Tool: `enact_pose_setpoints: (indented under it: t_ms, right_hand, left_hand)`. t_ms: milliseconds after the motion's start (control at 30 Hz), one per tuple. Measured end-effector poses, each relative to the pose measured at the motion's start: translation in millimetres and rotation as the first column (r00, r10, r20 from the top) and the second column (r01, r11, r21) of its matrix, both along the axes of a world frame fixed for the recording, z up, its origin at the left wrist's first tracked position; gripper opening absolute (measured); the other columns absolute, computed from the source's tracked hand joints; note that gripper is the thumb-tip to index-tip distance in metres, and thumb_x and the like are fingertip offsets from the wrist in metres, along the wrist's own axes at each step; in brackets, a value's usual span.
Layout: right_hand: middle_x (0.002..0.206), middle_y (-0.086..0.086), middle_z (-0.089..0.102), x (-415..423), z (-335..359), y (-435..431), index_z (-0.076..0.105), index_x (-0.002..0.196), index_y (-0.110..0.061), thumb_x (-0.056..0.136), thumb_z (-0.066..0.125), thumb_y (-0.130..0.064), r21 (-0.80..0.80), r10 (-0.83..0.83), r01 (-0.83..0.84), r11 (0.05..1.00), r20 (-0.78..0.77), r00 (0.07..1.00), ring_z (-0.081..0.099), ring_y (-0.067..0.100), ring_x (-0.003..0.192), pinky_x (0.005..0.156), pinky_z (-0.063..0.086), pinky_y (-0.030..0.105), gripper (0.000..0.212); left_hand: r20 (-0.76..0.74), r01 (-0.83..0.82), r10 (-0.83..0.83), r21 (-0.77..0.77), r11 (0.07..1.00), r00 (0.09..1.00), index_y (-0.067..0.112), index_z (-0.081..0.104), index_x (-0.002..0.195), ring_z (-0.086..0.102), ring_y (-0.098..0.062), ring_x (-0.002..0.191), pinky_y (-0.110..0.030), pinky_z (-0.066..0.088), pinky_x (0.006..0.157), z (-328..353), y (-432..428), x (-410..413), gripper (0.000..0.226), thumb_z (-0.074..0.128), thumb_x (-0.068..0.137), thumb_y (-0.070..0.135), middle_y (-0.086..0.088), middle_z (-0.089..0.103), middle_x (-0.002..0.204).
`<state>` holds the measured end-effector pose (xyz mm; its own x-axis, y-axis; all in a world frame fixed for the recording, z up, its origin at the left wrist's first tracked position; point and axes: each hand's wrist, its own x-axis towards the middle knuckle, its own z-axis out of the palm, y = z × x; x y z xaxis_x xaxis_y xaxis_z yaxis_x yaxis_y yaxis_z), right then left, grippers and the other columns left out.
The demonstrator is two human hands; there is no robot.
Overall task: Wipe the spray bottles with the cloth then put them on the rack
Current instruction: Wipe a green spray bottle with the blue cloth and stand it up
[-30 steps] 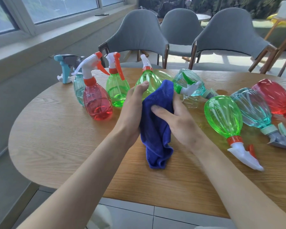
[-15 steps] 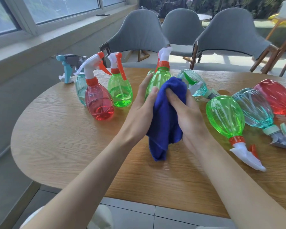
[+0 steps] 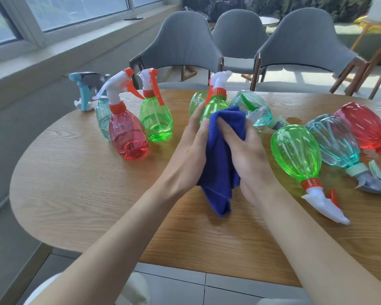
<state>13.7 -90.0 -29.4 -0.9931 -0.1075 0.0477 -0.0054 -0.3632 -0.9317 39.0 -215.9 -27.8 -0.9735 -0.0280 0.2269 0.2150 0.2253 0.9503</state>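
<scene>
Mid-table, between both hands: green spray bottle (image 3: 215, 106), long axis near vertical, head up. Its white nozzle points up and away to the right, and the orange trigger lever sits on the left side. The base is hidden under the cloth (image 3: 220, 155), so I can't tell if it rests on the table (image 3: 75, 172) or is lifted. Left hand (image 3: 188, 148) wraps the bottle's left flank with lightly bent fingers and a digit on the near side, probably as the anchor so the bottle doesn't spin. Right hand (image 3: 245, 150) has its fingers curled over the blue cloth, clamping it against the bottle's right side; this is the wiping hand. The loose cloth tail hangs down to the tabletop. Holding the bottle upright likely keeps the liquid in and exposes the whole belly. To the left stand an upright red bottle (image 3: 128, 137), another green one (image 3: 156, 122) and a teal one (image 3: 102, 119) behind them, possibly done. To the right lie a green bottle (image 3: 295, 153), a teal bottle (image 3: 334, 142) and a red bottle (image 3: 363, 126) on their sides, heads toward the near edge, presumably the queue. No rack in view.
</scene>
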Motion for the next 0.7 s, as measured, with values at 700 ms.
enact_pose_setpoints:
  t_ms: [700]
  right_hand:
    - [0.121,0.005,0.078,-0.6,-6.9,-3.1,0.064,0.132,-0.018,0.103,0.071,-0.022,0.03,0.091,-0.09,0.996,-0.05,0.995,0.075,0.02,0.113,0.098,0.058,0.037,0.03]
  left_hand:
    - [0.06,-0.147,0.137,0.227,0.963,0.989,0.038,0.056,0.15,0.063,-0.006,0.133,-0.036,0.046,0.119,-1.9,4.3,-9.6,0.038,0.043,0.115,0.041,0.011,0.066,0.143]
